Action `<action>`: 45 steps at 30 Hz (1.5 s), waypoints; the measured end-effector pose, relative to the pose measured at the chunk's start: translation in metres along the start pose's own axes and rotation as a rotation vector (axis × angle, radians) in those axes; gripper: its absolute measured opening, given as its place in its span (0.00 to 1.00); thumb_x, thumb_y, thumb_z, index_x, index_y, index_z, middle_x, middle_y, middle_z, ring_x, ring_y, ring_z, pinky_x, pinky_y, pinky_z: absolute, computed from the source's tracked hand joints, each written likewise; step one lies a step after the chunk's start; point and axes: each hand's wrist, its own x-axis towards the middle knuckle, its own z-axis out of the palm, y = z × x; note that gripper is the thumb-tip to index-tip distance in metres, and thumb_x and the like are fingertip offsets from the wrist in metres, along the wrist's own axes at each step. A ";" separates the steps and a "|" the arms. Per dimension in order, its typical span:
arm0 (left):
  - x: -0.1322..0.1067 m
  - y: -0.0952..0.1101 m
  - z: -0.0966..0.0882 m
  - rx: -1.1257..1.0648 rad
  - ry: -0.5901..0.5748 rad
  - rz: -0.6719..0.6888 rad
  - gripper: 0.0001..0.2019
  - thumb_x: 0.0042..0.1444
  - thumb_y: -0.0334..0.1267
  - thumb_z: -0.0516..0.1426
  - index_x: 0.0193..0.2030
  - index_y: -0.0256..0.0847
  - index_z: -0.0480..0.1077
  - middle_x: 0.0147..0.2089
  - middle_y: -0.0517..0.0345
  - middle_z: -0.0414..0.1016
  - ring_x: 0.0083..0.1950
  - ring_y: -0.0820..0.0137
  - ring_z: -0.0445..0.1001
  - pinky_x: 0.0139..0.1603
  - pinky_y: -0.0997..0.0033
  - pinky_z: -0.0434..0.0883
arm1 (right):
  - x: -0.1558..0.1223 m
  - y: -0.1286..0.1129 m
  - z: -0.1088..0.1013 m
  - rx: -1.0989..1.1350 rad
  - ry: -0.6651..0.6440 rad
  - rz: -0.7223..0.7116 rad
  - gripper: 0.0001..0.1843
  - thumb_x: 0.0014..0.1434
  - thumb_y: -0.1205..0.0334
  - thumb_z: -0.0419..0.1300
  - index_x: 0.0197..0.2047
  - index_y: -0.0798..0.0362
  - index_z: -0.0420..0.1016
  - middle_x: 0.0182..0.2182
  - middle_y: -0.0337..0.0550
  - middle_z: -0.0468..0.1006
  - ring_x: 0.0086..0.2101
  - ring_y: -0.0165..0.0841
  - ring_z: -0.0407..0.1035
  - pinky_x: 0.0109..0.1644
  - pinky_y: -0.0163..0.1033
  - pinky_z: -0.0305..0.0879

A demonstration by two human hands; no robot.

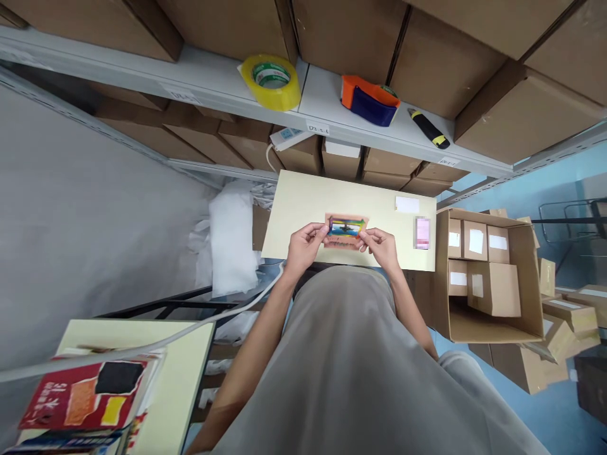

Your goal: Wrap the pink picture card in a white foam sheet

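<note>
Between my two hands is a small flat rectangular packet (346, 229) with a pinkish border and a colourful picture in its middle; its exact kind is too small to make out. My left hand (306, 246) pinches the left edge with thumb and fingers. At the right edge, my right hand (379, 246) pinches it the same way. The packet is over the pale yellow table (298, 202), near its front edge. To the right on that table lie a white slip (407, 204) and a blurred-out pink-screened phone-like item (422, 233).
A shelf above holds yellow tape (279, 95), an orange-and-blue tape dispenser (370, 101), a utility knife (429, 129) and cardboard boxes. An open carton (496, 332) with several small boxes stands right. White wrap (232, 243) and a cable (190, 328) are left, above books (61, 395).
</note>
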 end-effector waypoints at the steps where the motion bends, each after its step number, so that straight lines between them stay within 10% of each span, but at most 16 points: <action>1: 0.001 0.000 0.001 0.001 0.015 -0.006 0.29 0.60 0.68 0.70 0.43 0.40 0.84 0.28 0.56 0.80 0.32 0.66 0.78 0.38 0.66 0.78 | 0.001 0.000 0.002 0.000 -0.007 0.013 0.33 0.59 0.25 0.76 0.38 0.50 0.86 0.28 0.45 0.89 0.24 0.32 0.76 0.28 0.36 0.68; 9: 0.000 0.017 -0.006 0.240 -0.023 0.261 0.22 0.75 0.59 0.62 0.57 0.43 0.84 0.51 0.48 0.86 0.53 0.60 0.85 0.52 0.63 0.83 | 0.008 0.011 0.002 0.117 -0.181 0.171 0.51 0.64 0.09 0.54 0.48 0.51 0.89 0.41 0.52 0.92 0.39 0.40 0.87 0.48 0.43 0.82; 17: -0.015 0.016 0.039 0.520 -0.310 0.566 0.18 0.79 0.38 0.57 0.67 0.49 0.83 0.67 0.46 0.82 0.71 0.56 0.80 0.74 0.51 0.78 | 0.026 0.015 0.043 0.490 -0.264 0.358 0.48 0.74 0.15 0.47 0.60 0.50 0.86 0.53 0.54 0.91 0.62 0.49 0.83 0.63 0.52 0.84; 22: -0.012 -0.010 0.033 0.456 -0.041 0.366 0.20 0.71 0.38 0.64 0.68 0.47 0.80 0.73 0.43 0.79 0.77 0.50 0.75 0.80 0.44 0.73 | 0.032 0.029 0.041 0.477 -0.152 0.405 0.34 0.79 0.29 0.56 0.60 0.51 0.84 0.48 0.51 0.92 0.51 0.45 0.88 0.48 0.44 0.88; 26: -0.002 -0.049 0.013 0.099 0.109 -0.188 0.21 0.65 0.43 0.68 0.63 0.41 0.81 0.61 0.41 0.86 0.59 0.53 0.86 0.56 0.53 0.85 | 0.037 0.053 0.034 0.282 -0.208 0.447 0.21 0.81 0.42 0.62 0.56 0.52 0.84 0.42 0.49 0.91 0.32 0.37 0.85 0.29 0.35 0.79; 30: 0.004 -0.084 -0.002 -0.135 0.210 -0.591 0.16 0.56 0.37 0.72 0.52 0.40 0.84 0.44 0.49 0.87 0.42 0.62 0.84 0.39 0.68 0.79 | 0.052 0.076 0.040 0.204 -0.203 0.578 0.07 0.75 0.65 0.68 0.54 0.52 0.81 0.43 0.45 0.91 0.27 0.30 0.82 0.34 0.33 0.82; 36: 0.041 -0.100 -0.017 -0.187 0.446 -0.618 0.19 0.56 0.25 0.66 0.55 0.37 0.83 0.38 0.53 0.83 0.32 0.68 0.76 0.39 0.65 0.79 | 0.106 0.089 0.077 0.173 -0.160 0.746 0.12 0.69 0.83 0.61 0.45 0.58 0.79 0.32 0.44 0.86 0.27 0.31 0.83 0.38 0.32 0.83; 45: 0.105 -0.086 -0.058 -0.265 0.633 -0.430 0.31 0.56 0.27 0.68 0.68 0.41 0.77 0.53 0.48 0.85 0.48 0.68 0.83 0.57 0.64 0.80 | 0.181 0.084 0.155 0.109 -0.160 0.702 0.10 0.72 0.79 0.63 0.48 0.56 0.79 0.33 0.41 0.84 0.34 0.29 0.84 0.49 0.32 0.86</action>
